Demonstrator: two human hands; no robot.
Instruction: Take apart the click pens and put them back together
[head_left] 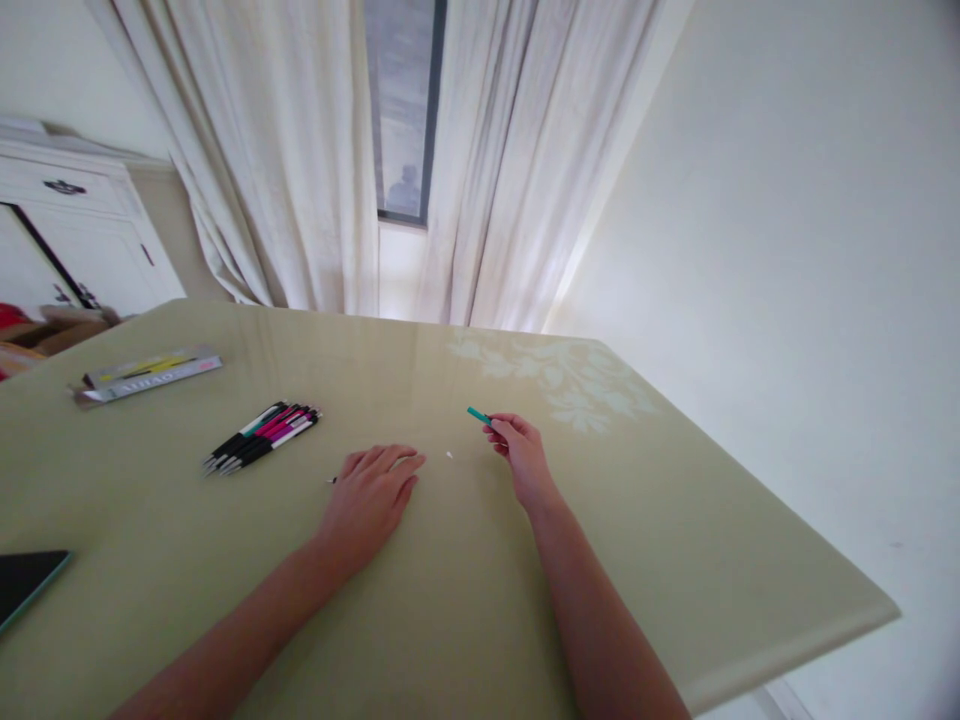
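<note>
My right hand [516, 445] is closed on a short teal pen part [478, 414], held just above the table [465, 580]. My left hand [377, 485] lies palm down on the table, its fingers stretched out over something mostly hidden; a small dark tip [331, 481] sticks out at its left side. Between the two hands lies a tiny white piece [449, 455]. To the left of my left hand, a bundle of several pens [262, 437] in black, white, pink and teal rests on the table, their silver tips toward the lower left.
An open long box [154, 378] with something yellow in it sits at the back left. A dark flat object [30, 582] lies at the left edge. Curtains [300, 150] and a wall stand beyond the table.
</note>
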